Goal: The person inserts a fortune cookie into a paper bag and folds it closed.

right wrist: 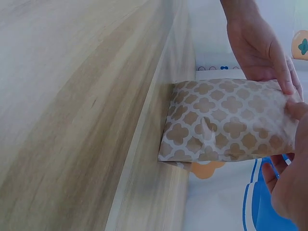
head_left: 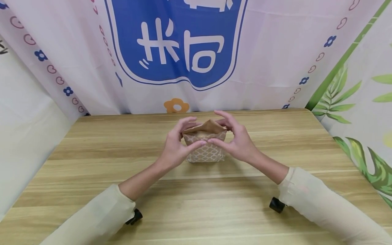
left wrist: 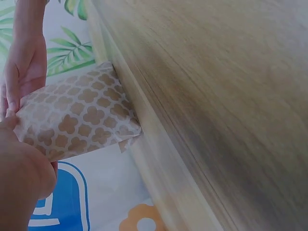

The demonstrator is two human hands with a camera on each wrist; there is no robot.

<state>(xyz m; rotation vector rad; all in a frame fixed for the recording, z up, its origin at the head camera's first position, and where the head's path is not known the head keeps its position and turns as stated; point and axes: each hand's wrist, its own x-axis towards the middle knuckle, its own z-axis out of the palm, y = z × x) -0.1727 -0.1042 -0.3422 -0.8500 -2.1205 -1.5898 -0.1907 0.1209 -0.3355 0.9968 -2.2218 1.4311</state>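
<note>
A small brown paper bag (head_left: 206,153) with a white lattice pattern stands upright at the far middle of the wooden table, its mouth partly spread. My left hand (head_left: 177,144) holds the left side of the rim, thumb on the front and fingers behind. On the other side, my right hand (head_left: 240,141) grips the rim the same way, and the two thumbs nearly meet at the front. The left wrist view shows the bag (left wrist: 77,113) with its base on the tabletop. In the right wrist view the bag's patterned front (right wrist: 231,120) is visible. What lies inside is hidden.
The wooden table (head_left: 190,204) extends toward me and to both sides. Close behind its far edge hangs a white curtain (head_left: 266,68) with a blue emblem. A leaf-patterned cloth (head_left: 364,112) hangs at the right. A black device (head_left: 277,205) sits under the right sleeve.
</note>
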